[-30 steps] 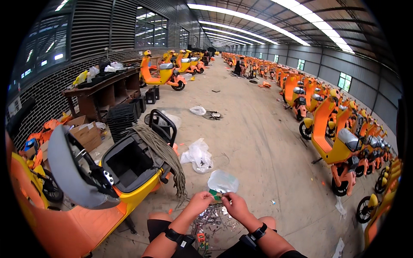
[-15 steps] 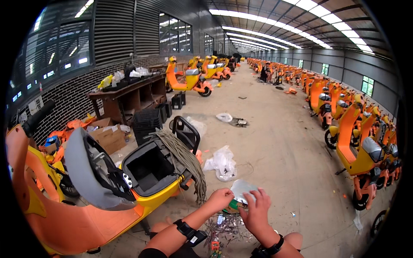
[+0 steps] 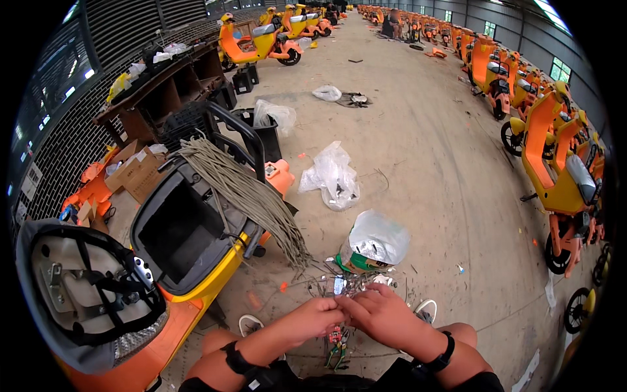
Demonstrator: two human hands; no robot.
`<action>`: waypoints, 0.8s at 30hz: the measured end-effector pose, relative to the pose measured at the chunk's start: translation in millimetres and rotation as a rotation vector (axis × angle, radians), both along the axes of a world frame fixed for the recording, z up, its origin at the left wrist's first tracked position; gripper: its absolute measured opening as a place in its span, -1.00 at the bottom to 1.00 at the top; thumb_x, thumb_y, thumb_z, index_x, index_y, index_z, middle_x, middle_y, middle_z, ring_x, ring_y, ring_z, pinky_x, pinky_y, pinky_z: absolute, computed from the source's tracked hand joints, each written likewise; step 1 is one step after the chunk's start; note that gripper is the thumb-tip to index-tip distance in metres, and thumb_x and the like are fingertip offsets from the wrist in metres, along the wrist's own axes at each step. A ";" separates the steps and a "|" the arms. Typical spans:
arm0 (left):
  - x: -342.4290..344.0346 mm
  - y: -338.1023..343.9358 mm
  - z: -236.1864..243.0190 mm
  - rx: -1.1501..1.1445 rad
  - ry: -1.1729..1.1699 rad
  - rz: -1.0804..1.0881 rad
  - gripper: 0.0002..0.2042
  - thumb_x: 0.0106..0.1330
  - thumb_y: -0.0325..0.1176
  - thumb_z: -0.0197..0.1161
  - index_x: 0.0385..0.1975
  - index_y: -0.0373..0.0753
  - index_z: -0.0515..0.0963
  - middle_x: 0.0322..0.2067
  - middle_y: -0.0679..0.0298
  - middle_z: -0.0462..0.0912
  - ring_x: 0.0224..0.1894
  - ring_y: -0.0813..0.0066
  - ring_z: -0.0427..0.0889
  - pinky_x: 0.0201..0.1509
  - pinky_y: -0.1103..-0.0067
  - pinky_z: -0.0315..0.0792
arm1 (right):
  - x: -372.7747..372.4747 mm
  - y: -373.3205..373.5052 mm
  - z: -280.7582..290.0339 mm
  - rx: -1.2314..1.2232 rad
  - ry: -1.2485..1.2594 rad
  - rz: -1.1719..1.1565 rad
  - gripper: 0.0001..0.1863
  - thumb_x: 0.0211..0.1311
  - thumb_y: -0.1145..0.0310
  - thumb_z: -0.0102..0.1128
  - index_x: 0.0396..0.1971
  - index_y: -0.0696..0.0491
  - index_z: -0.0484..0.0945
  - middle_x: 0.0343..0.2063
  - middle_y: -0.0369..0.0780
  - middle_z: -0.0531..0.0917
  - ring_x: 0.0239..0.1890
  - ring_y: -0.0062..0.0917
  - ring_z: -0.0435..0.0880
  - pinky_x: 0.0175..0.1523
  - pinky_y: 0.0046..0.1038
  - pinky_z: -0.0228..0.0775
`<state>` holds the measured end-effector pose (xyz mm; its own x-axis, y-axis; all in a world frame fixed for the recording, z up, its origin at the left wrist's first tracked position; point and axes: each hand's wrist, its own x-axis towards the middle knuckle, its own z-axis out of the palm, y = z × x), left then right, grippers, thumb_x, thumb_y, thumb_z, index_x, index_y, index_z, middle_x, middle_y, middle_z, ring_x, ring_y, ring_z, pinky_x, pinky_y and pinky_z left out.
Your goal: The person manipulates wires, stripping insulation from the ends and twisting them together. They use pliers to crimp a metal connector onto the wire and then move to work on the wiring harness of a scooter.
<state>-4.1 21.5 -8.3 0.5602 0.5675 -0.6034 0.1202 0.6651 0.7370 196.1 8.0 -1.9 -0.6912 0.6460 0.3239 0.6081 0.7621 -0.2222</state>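
Note:
My left hand (image 3: 317,320) and my right hand (image 3: 379,313) meet low in the middle, both closed with fingertips together; whatever they hold is hidden. Behind them lies a scatter of small scrap and wire (image 3: 356,282), and below them green-handled pliers (image 3: 337,356) rest beside small red items. A clear plastic bag or sack with a green-and-white printed side (image 3: 379,238) stands just beyond. At left is a yellow-orange scooter (image 3: 222,274) with its open storage compartment (image 3: 170,238), a hinged-back grey seat (image 3: 91,297) and a bundle of olive cables (image 3: 245,199) draped over its rear.
Rows of scooters (image 3: 545,170) line the right; more (image 3: 261,42) stand back left near a cluttered wooden bench (image 3: 163,85). Cardboard boxes (image 3: 140,183), black bins (image 3: 258,140) and loose plastic bags (image 3: 330,176) lie about. A person (image 3: 392,26) is far down the aisle.
My right hand's fingers, spread at the bag half a second ago, have closed and come down to my left hand. My view has tipped downward, showing my shoes and more of the floor scrap.

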 end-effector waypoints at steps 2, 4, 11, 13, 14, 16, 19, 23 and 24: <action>1.9 -0.5 5.3 -0.058 -0.032 -0.015 -0.90 0.35 -0.41 0.05 -0.29 -0.24 0.51 -0.58 0.50 0.35 -0.59 0.78 0.23 -0.54 0.78 0.08 | 3.3 -2.8 0.0 0.061 0.049 0.022 -0.54 0.00 0.35 0.16 -0.01 0.10 0.48 -0.47 -0.31 0.58 -0.33 -0.49 0.58 0.01 -0.40 0.34; -0.4 -2.8 2.5 -0.126 -0.058 -0.012 -0.89 0.35 -0.43 0.04 -0.27 -0.27 0.51 -0.60 0.49 0.33 -0.60 0.77 0.22 -0.55 0.78 0.07 | 3.5 -3.2 2.7 0.024 0.022 0.046 -0.55 -0.01 0.37 0.16 -0.03 0.10 0.49 -0.49 -0.32 0.58 -0.35 -0.49 0.58 -0.03 -0.44 0.36; -12.2 -6.8 -0.2 -0.264 -0.209 -0.019 -0.87 0.33 -0.49 0.03 -0.25 -0.38 0.49 -0.67 0.47 0.25 -0.66 0.74 0.16 -0.61 0.74 0.01 | 11.0 -2.7 7.8 -0.060 0.094 0.151 -0.62 -0.01 0.39 0.14 -0.11 0.07 0.51 -0.50 -0.34 0.60 -0.35 -0.53 0.61 -0.13 -0.53 0.37; -14.1 -8.8 -0.4 -0.280 -0.228 -0.025 -0.88 0.34 -0.48 0.04 -0.25 -0.38 0.49 -0.67 0.46 0.25 -0.67 0.74 0.16 -0.61 0.74 0.01 | 13.0 -4.9 5.9 -0.064 0.124 0.172 -0.64 -0.01 0.38 0.14 -0.13 0.06 0.52 -0.49 -0.35 0.60 -0.35 -0.53 0.61 -0.13 -0.53 0.37; -14.5 -10.2 -0.1 -0.289 -0.237 -0.029 -0.88 0.34 -0.48 0.05 -0.26 -0.38 0.49 -0.67 0.46 0.25 -0.67 0.74 0.16 -0.62 0.74 0.01 | 14.5 -6.4 5.6 -0.067 0.139 0.182 -0.65 -0.01 0.38 0.15 -0.14 0.06 0.53 -0.48 -0.35 0.60 -0.35 -0.53 0.61 -0.13 -0.53 0.37; -12.3 -13.4 3.4 -0.306 -0.231 -0.028 -0.89 0.34 -0.48 0.05 -0.26 -0.37 0.49 -0.66 0.45 0.26 -0.66 0.74 0.17 -0.62 0.74 0.01 | 17.1 -8.1 9.4 -0.036 0.159 0.214 -0.70 -0.01 0.39 0.17 -0.21 0.06 0.54 -0.46 -0.34 0.61 -0.36 -0.52 0.60 -0.14 -0.52 0.38; -11.5 -15.9 1.7 -0.336 -0.295 -0.070 -0.90 0.33 -0.47 0.07 -0.28 -0.36 0.49 -0.66 0.45 0.27 -0.66 0.74 0.17 -0.62 0.75 0.01 | 20.7 -9.3 18.8 -0.006 0.218 0.239 -0.77 -0.04 0.40 0.21 -0.30 0.06 0.56 -0.43 -0.33 0.62 -0.36 -0.51 0.60 -0.15 -0.50 0.39; -9.6 -24.0 0.3 -0.262 -0.309 -0.094 -0.89 0.34 -0.39 0.12 -0.32 -0.31 0.50 -0.67 0.46 0.30 -0.71 0.75 0.22 -0.71 0.72 0.06 | 21.3 -17.2 19.3 -0.081 0.230 0.215 -0.83 0.00 0.41 0.25 -0.35 0.06 0.57 -0.43 -0.31 0.63 -0.37 -0.47 0.61 -0.18 -0.46 0.42; -7.5 -29.1 -5.6 -0.032 -0.254 -0.084 -0.89 0.34 -0.39 0.13 -0.32 -0.31 0.50 -0.67 0.45 0.33 -0.69 0.72 0.27 -0.67 0.70 0.12 | 21.5 -18.2 16.6 -0.174 0.232 0.192 -0.84 0.05 0.40 0.24 -0.33 0.07 0.58 -0.43 -0.29 0.63 -0.38 -0.47 0.61 -0.19 -0.47 0.42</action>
